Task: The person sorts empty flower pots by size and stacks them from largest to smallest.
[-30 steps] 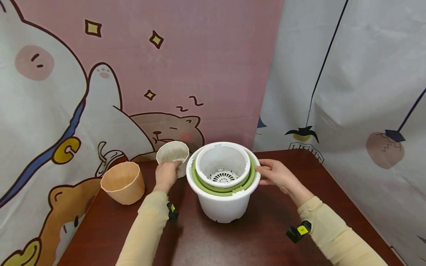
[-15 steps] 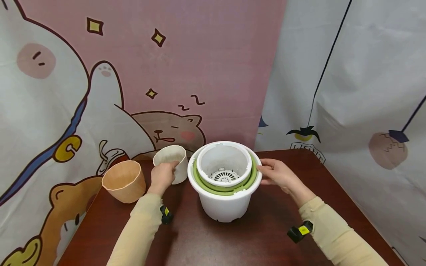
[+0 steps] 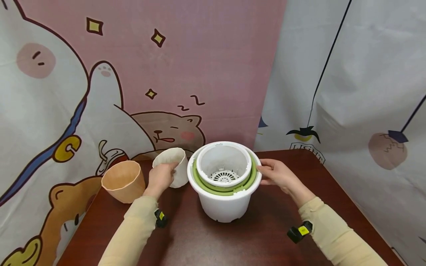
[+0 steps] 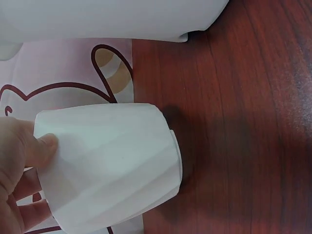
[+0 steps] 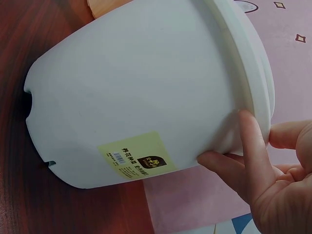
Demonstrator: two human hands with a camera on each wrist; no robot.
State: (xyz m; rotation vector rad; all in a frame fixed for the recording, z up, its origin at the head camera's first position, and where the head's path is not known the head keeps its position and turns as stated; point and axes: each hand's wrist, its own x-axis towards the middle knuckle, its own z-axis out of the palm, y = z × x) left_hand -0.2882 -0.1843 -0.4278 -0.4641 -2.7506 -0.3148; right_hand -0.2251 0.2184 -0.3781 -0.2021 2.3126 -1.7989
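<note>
My left hand point(image 3: 160, 180) pinches the rim of a small white flowerpot point(image 3: 180, 173), thumb outside and fingers inside. The left wrist view shows the pot's faceted wall point(image 4: 107, 161) and its base near the table. At the centre stands a large white flowerpot point(image 3: 224, 207). Nested in it are a green-rimmed pot point(image 3: 217, 191) and a smaller white pot point(image 3: 223, 157) with a slotted bottom. My right hand point(image 3: 281, 176) holds the large pot's rim from the right. In the right wrist view its fingers point(image 5: 253, 151) lie under the rim, near a yellow label point(image 5: 139, 158).
An orange flowerpot point(image 3: 128, 192) stands at the left of the dark red-brown table point(image 3: 213, 244). Printed cloth point(image 3: 213, 62) hangs behind the table and along its right side. The small white pot is between the orange pot and the nested pots.
My left hand has brought the small white flowerpot lower in view and slightly left, nearer to me. My right hand stays at the large pot's rim.
</note>
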